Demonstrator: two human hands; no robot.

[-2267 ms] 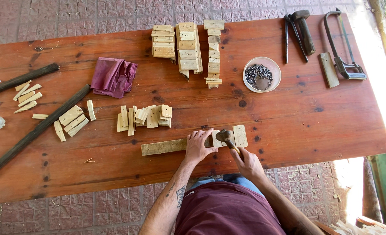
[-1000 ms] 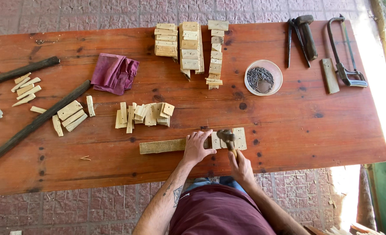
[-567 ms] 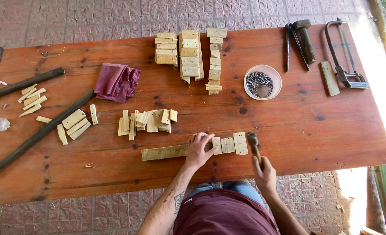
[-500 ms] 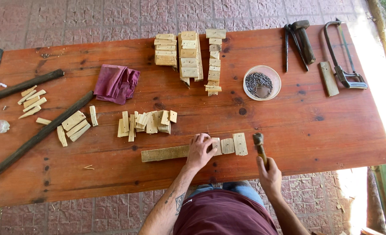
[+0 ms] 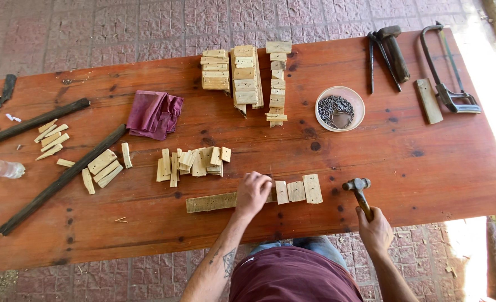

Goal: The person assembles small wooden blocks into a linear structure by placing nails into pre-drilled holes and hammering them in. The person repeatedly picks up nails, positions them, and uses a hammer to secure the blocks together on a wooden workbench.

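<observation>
I see my left hand (image 5: 253, 193) pressing fingers down on the wooden strip (image 5: 211, 202); my right hand (image 5: 375, 228), right of the strip, grips the hammer (image 5: 359, 193).

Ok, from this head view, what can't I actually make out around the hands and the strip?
- Middle of the long wooden strip: covered by the left hand; any nail there is hidden.
- Hammer handle end: inside the right hand.
- Contents of the bowl: small dark metal pieces, too small to tell apart.
- Plastic bottle: cut off by the left edge.
</observation>
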